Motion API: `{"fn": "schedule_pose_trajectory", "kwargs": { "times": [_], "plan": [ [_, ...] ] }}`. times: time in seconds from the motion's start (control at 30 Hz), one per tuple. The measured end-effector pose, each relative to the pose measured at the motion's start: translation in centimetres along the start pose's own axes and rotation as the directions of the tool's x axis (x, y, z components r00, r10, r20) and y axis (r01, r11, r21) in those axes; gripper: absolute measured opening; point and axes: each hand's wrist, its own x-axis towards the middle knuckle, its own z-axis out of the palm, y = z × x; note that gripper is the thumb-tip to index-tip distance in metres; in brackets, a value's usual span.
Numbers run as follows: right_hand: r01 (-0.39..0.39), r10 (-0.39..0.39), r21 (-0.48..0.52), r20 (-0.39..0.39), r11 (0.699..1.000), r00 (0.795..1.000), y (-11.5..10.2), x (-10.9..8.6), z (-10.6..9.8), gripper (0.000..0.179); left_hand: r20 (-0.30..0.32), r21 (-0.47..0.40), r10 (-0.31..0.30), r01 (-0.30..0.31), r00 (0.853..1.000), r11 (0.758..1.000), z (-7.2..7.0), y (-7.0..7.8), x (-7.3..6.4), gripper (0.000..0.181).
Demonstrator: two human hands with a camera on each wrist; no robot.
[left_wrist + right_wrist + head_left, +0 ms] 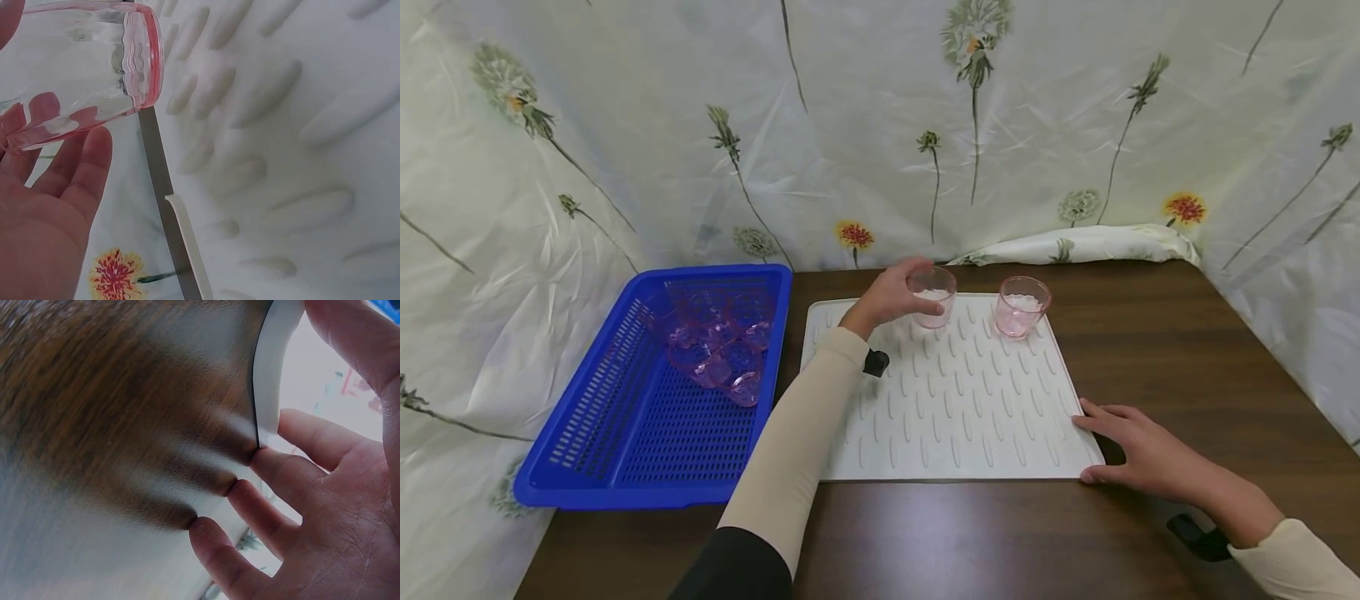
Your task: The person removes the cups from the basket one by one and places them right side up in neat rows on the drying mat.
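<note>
In the head view my left hand (891, 298) grips a clear pink-tinted drinking glass (938, 307) over the back of a white ridged mat (955, 408). The left wrist view shows fingers along the side of this glass (81, 56), its thick base close over the mat's ridges. A second pink glass (1021, 310) stands to its right, near the mat's back right corner. My right hand (1150, 454) is at the front right corner of the mat. Its fingers are spread, with thumb and index finger against the mat edge (269, 381) and other fingertips on the table.
To the left is a blue slotted plastic basket (647, 493) with several pink glasses (718, 354) heaped toward its back right. Everything stands on a dark brown wooden table (955, 542). A flower-printed cloth (865, 108) hangs behind it and at both sides.
</note>
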Motion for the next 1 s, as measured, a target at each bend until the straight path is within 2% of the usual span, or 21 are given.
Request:
{"fn": "schedule_pose_trajectory", "kwargs": {
  "times": [0.2, 0.4, 0.8, 1.0],
  "plan": [
    [0.004, -0.004, 0.009, -0.006, 1.000, 1.000, 0.0, -0.1, 0.1, 0.083, 0.018, -0.006, 0.017, -0.017, 1.000, 1.000, 1.4, 0.1, 0.5, 0.078],
    [0.003, -0.002, 0.016, -0.015, 1.000, 1.000, 0.0, -0.2, 0.2, 0.082, 0.023, 0.010, 0.007, -0.007, 1.000, 1.000, 2.5, 0.1, 1.1, 0.080],
    [-0.001, 0.001, 0.016, -0.014, 1.000, 1.000, -0.1, -0.2, 0.0, 0.083, 0.002, 0.016, -0.013, 0.013, 1.000, 1.000, 3.3, 0.2, 1.1, 0.081],
    [-0.008, 0.008, 0.019, -0.005, 1.000, 1.000, -0.1, -0.1, 0.0, 0.082, 0.014, -0.003, -0.007, 0.007, 1.000, 1.000, 3.7, 0.0, 1.2, 0.082]
  ]
}}
